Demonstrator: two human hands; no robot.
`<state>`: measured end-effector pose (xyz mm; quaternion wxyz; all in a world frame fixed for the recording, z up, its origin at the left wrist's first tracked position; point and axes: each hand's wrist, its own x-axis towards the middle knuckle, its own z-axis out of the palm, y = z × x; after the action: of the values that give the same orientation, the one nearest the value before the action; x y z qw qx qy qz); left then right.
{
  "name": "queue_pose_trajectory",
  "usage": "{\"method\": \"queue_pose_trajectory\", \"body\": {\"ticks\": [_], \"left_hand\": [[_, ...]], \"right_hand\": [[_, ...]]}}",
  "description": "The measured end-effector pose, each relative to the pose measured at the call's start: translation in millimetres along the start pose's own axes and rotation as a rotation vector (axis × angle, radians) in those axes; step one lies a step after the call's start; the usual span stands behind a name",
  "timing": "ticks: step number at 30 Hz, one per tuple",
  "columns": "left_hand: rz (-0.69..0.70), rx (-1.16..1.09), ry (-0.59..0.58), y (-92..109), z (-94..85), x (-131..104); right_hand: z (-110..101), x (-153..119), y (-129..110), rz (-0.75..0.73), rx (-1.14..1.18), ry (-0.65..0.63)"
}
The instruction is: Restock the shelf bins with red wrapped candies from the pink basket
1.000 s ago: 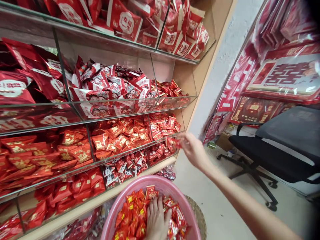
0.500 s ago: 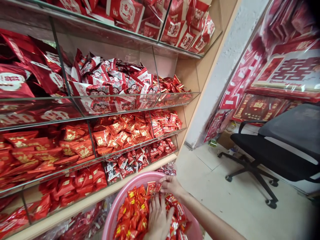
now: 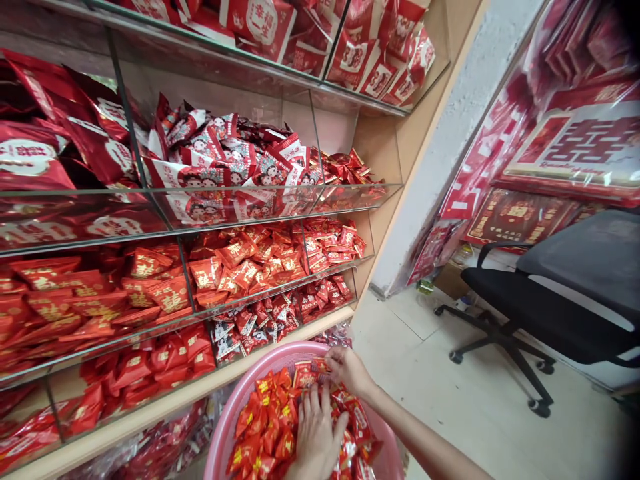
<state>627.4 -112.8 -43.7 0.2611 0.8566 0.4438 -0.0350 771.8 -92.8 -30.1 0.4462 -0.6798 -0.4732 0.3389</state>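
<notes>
A pink plastic basket stands below the shelves, filled with small red wrapped candies, some with yellow print. My left hand lies flat on the candies in the middle, palm down and fingers spread, gripping nothing. At the basket's far right side, my right hand has its fingers bent and drawn together at a small red packet. Part of that packet and the fingertips' undersides are hidden. Another red and gold packet lies just left of it.
Glass-fronted shelves hold several kinds of red candy packets in divided compartments. Bagged red goods sit under the bottom shelf. A black office chair stands on the tiled floor to the right, near hanging red wedding decorations.
My right hand has moved slightly up and right, and the small packet by its fingers has shifted upward. My left hand stays almost in place. The view has shifted a little.
</notes>
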Motion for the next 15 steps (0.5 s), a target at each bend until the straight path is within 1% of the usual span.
{"method": "queue_pose_trajectory", "body": {"ticks": [3, 6, 10, 12, 15], "left_hand": [[0.005, -0.002, 0.0, -0.7, 0.3, 0.3], [0.003, -0.007, -0.003, -1.5, 1.2, 1.3], [0.001, -0.008, 0.005, -2.8, 3.1, 1.9], [0.002, -0.008, 0.015, -3.6, 3.8, 2.3], [-0.008, -0.01, 0.019, -4.6, 3.7, 3.5]], "right_hand": [[0.4, 0.1, 0.1, 0.05, 0.006, -0.013], [4.2, -1.2, -1.8, 0.094, 0.0, -0.059], [8.7, -2.6, -3.1, 0.091, -0.092, -0.104], [9.2, -3.3, -3.0, 0.067, -0.185, -0.093], [7.4, -4.8, -7.2, -0.002, -0.358, -0.009]]}}
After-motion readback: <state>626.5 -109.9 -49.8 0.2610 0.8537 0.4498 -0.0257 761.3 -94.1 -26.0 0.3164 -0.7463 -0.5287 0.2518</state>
